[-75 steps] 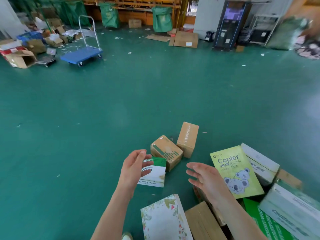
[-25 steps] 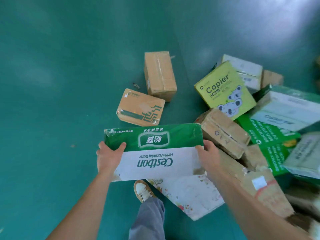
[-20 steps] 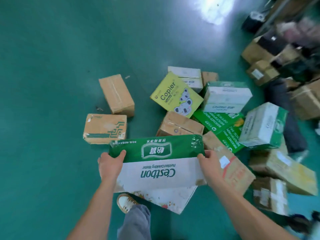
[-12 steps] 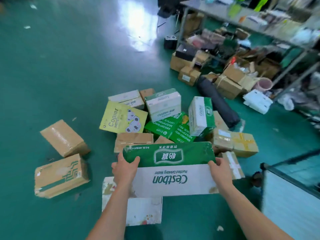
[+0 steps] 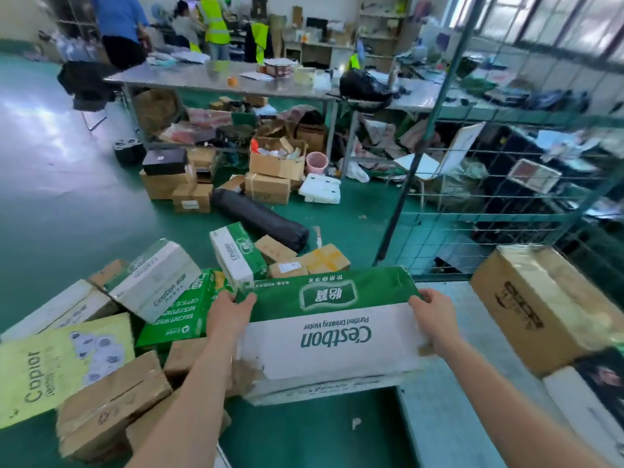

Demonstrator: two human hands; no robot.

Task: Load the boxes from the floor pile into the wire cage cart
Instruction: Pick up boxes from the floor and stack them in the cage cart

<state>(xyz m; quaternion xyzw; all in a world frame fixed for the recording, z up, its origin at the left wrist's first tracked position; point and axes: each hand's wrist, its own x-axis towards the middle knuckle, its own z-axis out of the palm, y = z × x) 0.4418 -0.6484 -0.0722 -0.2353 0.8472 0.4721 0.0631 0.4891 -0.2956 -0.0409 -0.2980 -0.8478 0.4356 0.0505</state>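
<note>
I carry a green and white Cestbon water box point(image 5: 332, 327) in front of me at about waist height. My left hand point(image 5: 229, 310) grips its left end and my right hand point(image 5: 434, 315) grips its right end, thumbs over the top edge. The wire cage cart point(image 5: 479, 211) stands at the right, its mesh wall rising behind a grey floor panel point(image 5: 449, 417). A large brown carton point(image 5: 540, 305) and a white box point(image 5: 587, 403) sit inside it. The floor pile point(image 5: 111, 332) of brown, green and yellow boxes lies at the left, below the held box.
A long metal table point(image 5: 216, 79) crosses the back, with cartons, a pink basket point(image 5: 316, 162) and clutter under it. A black rolled bag point(image 5: 260, 217) lies behind the pile. People in blue and in yellow vests stand at the far back. Green floor point(image 5: 67, 197) lies at the left.
I lifted the Cestbon box from the pile with both hands and turned right with it. The cage cart and its cartons have come into view beside the box.
</note>
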